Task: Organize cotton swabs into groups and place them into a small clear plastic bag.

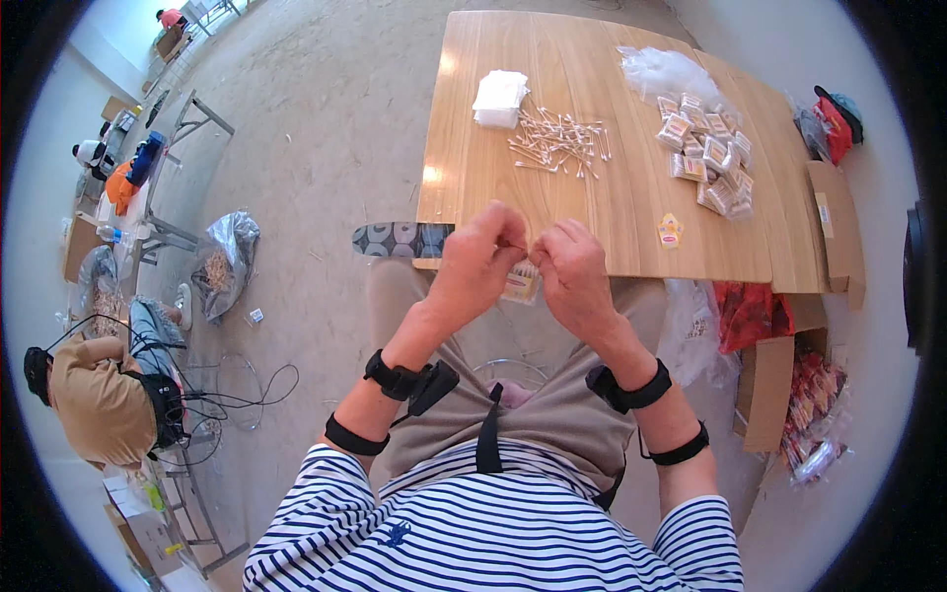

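Both hands meet just above the table's near edge. A small clear packet of cotton swabs (521,284) with a yellowish label hangs below the fingertips. Thumb and fingers of my left hand (483,252) pinch together at the packet's top left. My right hand (574,274) is closed at its top right corner. The fingers partly cover the packet's upper edge. Beyond them, loose cotton swabs (562,143) lie scattered on the wooden table (464,187). A stack of white, clear bags (500,99) sits behind these swabs.
Filled swab packets (712,158) are heaped at the right, beside empty clear bags (666,74). A yellow label card (671,230) lies near the front edge. Cardboard boxes (765,395) stand to the right. At the left, a person (104,400) sits by another table.
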Motion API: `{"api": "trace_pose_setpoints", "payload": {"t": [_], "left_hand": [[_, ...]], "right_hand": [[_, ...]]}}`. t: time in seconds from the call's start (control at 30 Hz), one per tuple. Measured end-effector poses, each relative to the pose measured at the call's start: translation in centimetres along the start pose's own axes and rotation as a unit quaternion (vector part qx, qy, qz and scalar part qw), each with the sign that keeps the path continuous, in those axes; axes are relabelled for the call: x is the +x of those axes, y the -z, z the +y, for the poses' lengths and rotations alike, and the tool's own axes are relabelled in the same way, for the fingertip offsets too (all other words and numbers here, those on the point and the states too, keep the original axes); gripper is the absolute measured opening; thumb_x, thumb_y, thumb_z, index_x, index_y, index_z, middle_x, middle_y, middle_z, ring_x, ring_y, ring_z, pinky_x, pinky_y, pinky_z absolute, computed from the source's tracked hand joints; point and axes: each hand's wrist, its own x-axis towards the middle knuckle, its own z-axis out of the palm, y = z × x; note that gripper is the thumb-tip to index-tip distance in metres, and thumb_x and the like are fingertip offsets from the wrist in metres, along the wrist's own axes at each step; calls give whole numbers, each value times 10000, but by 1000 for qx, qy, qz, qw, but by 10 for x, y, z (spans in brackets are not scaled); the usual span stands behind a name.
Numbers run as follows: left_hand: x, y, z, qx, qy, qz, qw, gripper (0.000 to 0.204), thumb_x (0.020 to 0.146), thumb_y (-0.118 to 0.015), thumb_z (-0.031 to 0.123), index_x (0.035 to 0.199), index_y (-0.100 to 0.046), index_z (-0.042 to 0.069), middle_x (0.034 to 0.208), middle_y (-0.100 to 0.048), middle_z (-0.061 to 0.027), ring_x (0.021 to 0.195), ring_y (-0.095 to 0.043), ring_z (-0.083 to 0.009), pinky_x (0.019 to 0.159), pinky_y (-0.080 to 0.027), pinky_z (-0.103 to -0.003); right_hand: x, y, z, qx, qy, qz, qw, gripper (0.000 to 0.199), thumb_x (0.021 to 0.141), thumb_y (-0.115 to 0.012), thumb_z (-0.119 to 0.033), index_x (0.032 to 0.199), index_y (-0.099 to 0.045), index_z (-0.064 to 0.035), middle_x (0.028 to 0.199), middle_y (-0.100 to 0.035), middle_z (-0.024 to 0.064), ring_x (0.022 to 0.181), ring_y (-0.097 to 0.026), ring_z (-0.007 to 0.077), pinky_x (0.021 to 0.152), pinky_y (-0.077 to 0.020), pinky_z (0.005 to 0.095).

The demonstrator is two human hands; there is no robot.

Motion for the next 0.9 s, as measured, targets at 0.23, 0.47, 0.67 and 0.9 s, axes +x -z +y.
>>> {"api": "trace_pose_setpoints", "payload": {"t": [0.23,0.47,0.67,0.9], "left_hand": [[-21,-7,-11,-371,153,8,916,219,922,-686,44,1121,-620,-18,960,-684,-25,885,-630,-77,823,-517,-244],[-30,-6,-14,-402,148,-32,903,171,959,-656,63,1114,-635,-7,1004,-694,-21,916,-633,-56,830,-512,-221],[-32,0,-7,-527,203,-61,823,358,1033,-545,326,1169,-598,-1,1059,-704,-97,973,-682,-174,877,-538,-321],[-39,-7,0,-675,190,-222,678,501,1032,-486,475,1203,-574,13,1113,-682,-168,1028,-683,-301,885,-547,-427]], "right_hand": [[-4,16,-9,137,-153,60,977,62,808,-642,-23,809,-605,26,784,-598,178,748,-604,333,663,-459,414],[-8,16,-7,115,-129,35,984,53,797,-645,-14,789,-603,17,767,-589,169,738,-595,313,666,-451,400],[-3,30,-13,153,-71,0,986,39,800,-649,-13,814,-614,-3,774,-573,137,798,-584,300,710,-446,390],[6,33,-21,267,8,-43,963,72,818,-645,35,864,-652,-19,893,-567,99,856,-578,271,752,-467,335]]}}
